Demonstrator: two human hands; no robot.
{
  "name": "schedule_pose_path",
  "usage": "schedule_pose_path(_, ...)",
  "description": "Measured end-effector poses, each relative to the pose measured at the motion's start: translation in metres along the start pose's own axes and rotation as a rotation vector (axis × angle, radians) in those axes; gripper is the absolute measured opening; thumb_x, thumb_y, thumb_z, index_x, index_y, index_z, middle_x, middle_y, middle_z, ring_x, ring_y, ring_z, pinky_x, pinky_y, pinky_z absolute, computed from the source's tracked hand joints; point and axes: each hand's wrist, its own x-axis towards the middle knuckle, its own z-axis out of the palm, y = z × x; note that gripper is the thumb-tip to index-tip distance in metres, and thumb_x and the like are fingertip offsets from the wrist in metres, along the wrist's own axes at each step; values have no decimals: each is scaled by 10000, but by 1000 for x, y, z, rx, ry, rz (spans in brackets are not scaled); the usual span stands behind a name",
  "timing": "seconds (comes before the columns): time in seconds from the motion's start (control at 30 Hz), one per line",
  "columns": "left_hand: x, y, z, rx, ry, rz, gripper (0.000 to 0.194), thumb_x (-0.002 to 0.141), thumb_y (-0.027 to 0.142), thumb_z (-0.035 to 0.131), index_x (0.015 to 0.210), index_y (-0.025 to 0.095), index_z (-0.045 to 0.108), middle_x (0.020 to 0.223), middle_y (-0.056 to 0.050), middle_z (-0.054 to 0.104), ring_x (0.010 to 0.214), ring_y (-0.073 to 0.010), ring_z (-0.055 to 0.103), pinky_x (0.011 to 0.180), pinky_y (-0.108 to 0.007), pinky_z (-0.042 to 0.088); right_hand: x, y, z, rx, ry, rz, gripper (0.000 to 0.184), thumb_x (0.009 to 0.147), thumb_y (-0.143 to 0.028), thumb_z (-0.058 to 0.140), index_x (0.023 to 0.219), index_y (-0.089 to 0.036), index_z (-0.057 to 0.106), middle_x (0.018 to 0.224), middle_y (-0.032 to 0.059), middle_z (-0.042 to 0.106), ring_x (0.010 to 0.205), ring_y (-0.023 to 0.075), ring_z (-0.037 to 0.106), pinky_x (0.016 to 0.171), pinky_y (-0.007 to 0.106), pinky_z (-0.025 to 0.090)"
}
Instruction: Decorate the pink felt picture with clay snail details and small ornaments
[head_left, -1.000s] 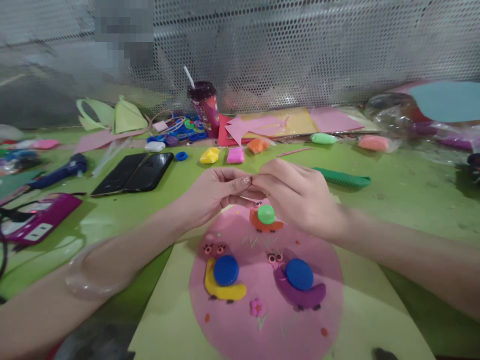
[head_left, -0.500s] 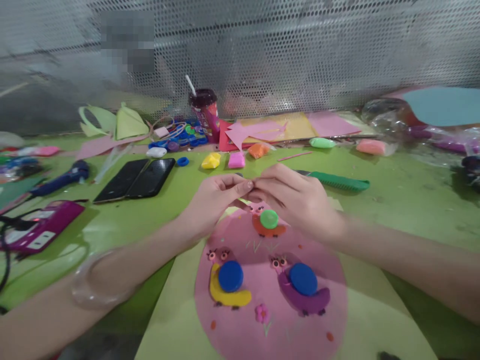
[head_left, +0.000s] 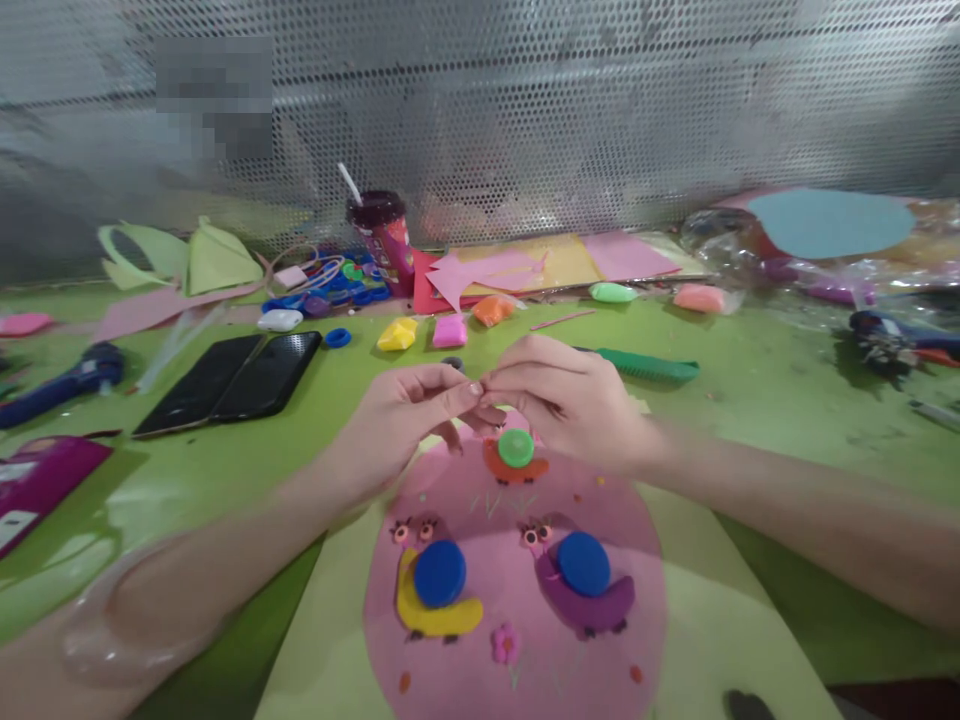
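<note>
My left hand (head_left: pixel 401 420) and my right hand (head_left: pixel 566 400) meet fingertip to fingertip just above the far edge of a pink paper disc (head_left: pixel 517 620). Both pinch something too small to make out. On the disc lie three clay snails: an orange one with a green shell (head_left: pixel 514 455) right under my fingers, a yellow one with a blue shell (head_left: pixel 435 590), and a purple one with a blue shell (head_left: pixel 581 585). The disc rests on a pale yellow-green sheet (head_left: pixel 322 640). A clear bangle (head_left: pixel 112 620) sits on my left wrist.
Clay lumps lie beyond my hands: yellow (head_left: pixel 397 334), pink (head_left: pixel 449 330), orange (head_left: pixel 491 310), green (head_left: pixel 611 292). Two black phones (head_left: pixel 232 372) lie at the left, a green comb (head_left: pixel 649 366) at the right, a cup with a straw (head_left: pixel 382 240) and coloured paper by the perforated metal wall.
The view has shifted a little, so everything sits lower and further left in the picture. My hands stay pinched together above the orange snail.
</note>
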Motion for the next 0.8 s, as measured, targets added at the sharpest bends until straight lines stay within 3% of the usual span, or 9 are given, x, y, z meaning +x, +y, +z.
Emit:
schedule_pose_path(0.2, 2, 1, 0, -106, -26, -41, 128, 784, 270, 638, 721, 158, 646, 705, -6, 663, 628, -102, 614, 489, -152, 448, 1, 2, 5, 60, 69, 101, 95, 837, -92, 526, 890, -125, 597, 831, 51, 563, 722, 87, 531, 639, 211, 487)
schedule_pose_path(0.33, 2, -1, 0, -127, -59, -49, 136, 799, 281, 624, 745, 158, 648, 707, -3, 644, 649, -101, 608, 514, -158, 454, 2, 3, 4, 95, 41, 144, 107, 833, -92, 529, 914, -139, 582, 833, 35, 544, 675, 72, 504, 586, 195, 468)
schedule_pose_path(0.8, 3, -4, -4, -22, -72, -52, 132, 745, 258, 663, 714, 139, 613, 676, -12, 633, 577, -107, 567, 482, -194, 486, 0, 5, 0, 103, -65, 68, 108, 848, -80, 521, 904, -110, 608, 856, 63, 568, 761, 94, 548, 674, 205, 484)
